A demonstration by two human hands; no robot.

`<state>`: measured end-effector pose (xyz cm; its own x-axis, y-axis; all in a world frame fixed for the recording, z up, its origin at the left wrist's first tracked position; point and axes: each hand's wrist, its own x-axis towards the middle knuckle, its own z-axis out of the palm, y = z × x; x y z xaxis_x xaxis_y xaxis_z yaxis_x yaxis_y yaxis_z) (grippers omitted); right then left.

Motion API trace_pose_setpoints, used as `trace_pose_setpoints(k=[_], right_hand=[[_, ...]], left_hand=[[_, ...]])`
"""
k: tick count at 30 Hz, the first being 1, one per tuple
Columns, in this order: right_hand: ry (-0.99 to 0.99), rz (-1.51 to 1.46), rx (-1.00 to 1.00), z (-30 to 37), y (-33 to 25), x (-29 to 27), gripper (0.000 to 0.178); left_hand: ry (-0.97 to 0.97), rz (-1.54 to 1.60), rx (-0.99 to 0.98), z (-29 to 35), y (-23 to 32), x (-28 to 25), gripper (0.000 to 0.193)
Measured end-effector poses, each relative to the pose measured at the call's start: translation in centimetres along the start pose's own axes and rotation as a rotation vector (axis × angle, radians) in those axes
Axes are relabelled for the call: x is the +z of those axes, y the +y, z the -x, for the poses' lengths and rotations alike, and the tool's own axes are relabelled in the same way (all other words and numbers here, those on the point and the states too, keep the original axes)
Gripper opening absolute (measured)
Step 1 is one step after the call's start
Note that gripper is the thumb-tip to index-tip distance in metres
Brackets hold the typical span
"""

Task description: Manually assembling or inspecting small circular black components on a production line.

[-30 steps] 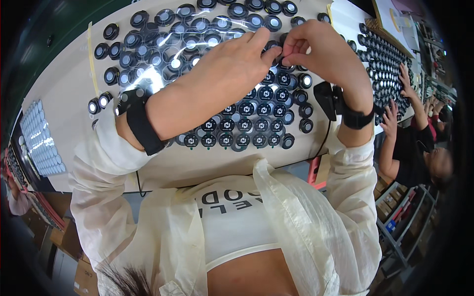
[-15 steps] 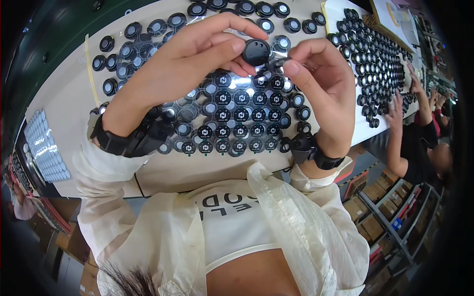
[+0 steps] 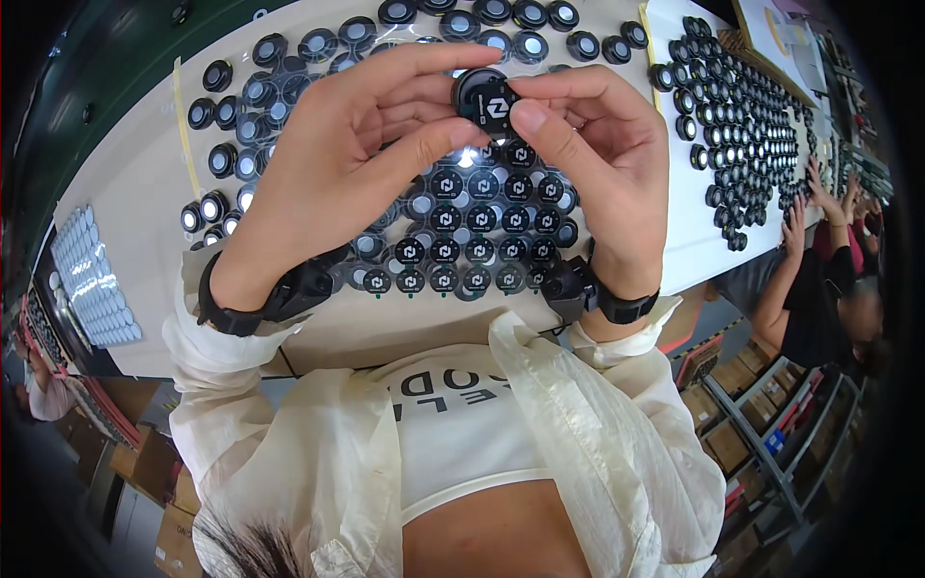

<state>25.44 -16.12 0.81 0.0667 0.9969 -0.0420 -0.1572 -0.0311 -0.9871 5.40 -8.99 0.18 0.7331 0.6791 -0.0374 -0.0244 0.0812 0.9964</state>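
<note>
My left hand (image 3: 381,130) holds a round black case (image 3: 464,89) by its rim, between thumb and fingers, above the table. A round black label (image 3: 492,109) with a white logo is pinched between the thumb and forefinger of my right hand (image 3: 607,135). The label lies over the face of the case, covering most of it; whether it is stuck on cannot be seen. Below both hands, rows of matching round black labels (image 3: 444,220) sit on clear sheeting, on top of several round black pieces.
Several round black pieces with pale centres (image 3: 319,44) stand around the sheet. More crowd a white table (image 3: 686,275) at the right, where a co-worker's hands (image 3: 793,226) reach in. Pale blue discs (image 3: 94,275) lie at the left edge. Cardboard boxes (image 3: 729,448) fill a rack at lower right.
The right hand has moved left to the case, bringing a label over its face. The case has tilted, and the left hand's fingers have spread around it.
</note>
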Motion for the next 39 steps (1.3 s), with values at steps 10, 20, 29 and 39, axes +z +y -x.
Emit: trace_pose_setpoints(k=[10, 20, 29, 39], right_hand=[[0.051, 0.024, -0.035, -0.2, 0.3, 0.1, 0.018], [0.101, 0.153, -0.058, 0.0, 0.4, 0.5, 0.012], [-0.036, 0.583, -0.333, -0.4, 2.1, 1.3, 0.05], [0.174, 0.482, -0.163, -0.6, 0.8, -2.7, 0.027]], left_hand=[[0.067, 0.051, 0.003, 0.0, 0.3, 0.9, 0.043], [0.095, -0.142, 0.046, 0.2, 0.4, 1.1, 0.044], [0.106, -0.224, 0.096, -2.6, 0.1, -1.9, 0.04], [0.196, -1.466, -0.002, -11.2, -0.2, -12.5, 0.033]])
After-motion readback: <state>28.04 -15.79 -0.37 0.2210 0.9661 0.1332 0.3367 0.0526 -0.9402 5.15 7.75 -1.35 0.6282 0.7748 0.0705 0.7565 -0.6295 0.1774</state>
